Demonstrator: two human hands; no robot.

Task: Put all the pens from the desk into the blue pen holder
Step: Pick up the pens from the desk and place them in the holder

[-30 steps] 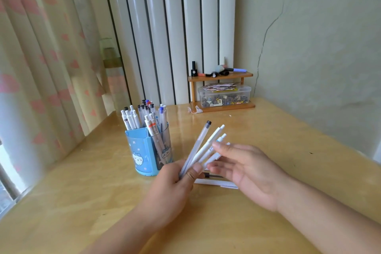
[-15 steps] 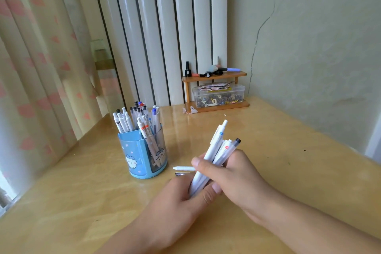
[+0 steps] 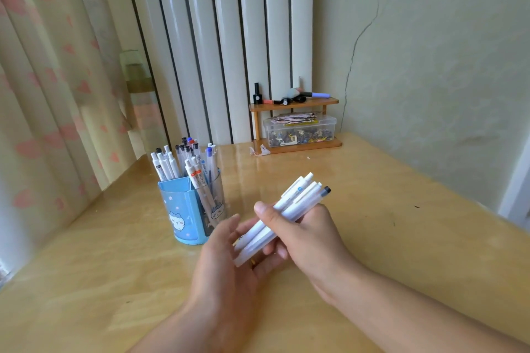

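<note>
Pens [image 3: 289, 206], a bundle of white ones, are held above the middle of the desk [image 3: 401, 226], their capped ends pointing up and away toward the far right corner. The bundle is gripped by the right hand [image 3: 304, 235], whose thumb and fingers are curled round the barrels. The lower ends are touched by the left hand [image 3: 229, 264], whose fingers are nearly straight and spread under them; whether any of them are closed on a barrel cannot be told. The blue pen holder [image 3: 183, 209] stands just beside the hands, toward the left edge of the desk, and is already crowded with upright pens.

The gathering step is judged to be in hand, with the bundle being squared before insertion. The next move would call for the bundle to be carried left over the holder, turned upright, and lowered into a gap between the pens already there. Whether any pens are left lying under the hands cannot be seen.

The desk is of glossy pale wood. At its far edge a small wooden shelf [image 3: 295, 103] is set against white vertical panels [image 3: 229, 37], with a clear plastic box [image 3: 298, 132] on its lower tier. A curtain with pink hearts [image 3: 43, 94] hangs on the left, and a cracked greenish wall [image 3: 430, 66] is on the right.
</note>
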